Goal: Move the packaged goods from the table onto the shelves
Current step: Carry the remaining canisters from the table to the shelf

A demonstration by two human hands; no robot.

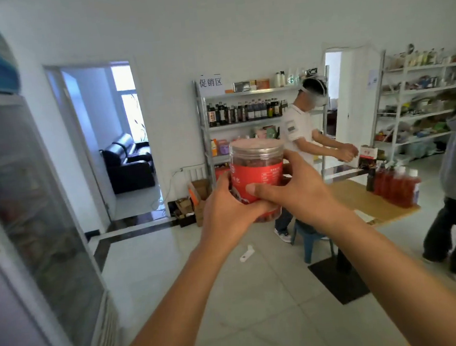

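Red-labelled jar (258, 167) upright in mid-air — left hand (224, 209) curled round its base, right hand (303, 191) clasped across its front.

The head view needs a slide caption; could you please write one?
Left hand and right hand hold a red-labelled jar facing shelves.

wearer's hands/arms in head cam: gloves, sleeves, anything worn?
Left hand and right hand: bare, no gloves, rings or watch visible. Left forearm and right forearm bare down to the frame edge; no sleeve in view. No cables or markings.
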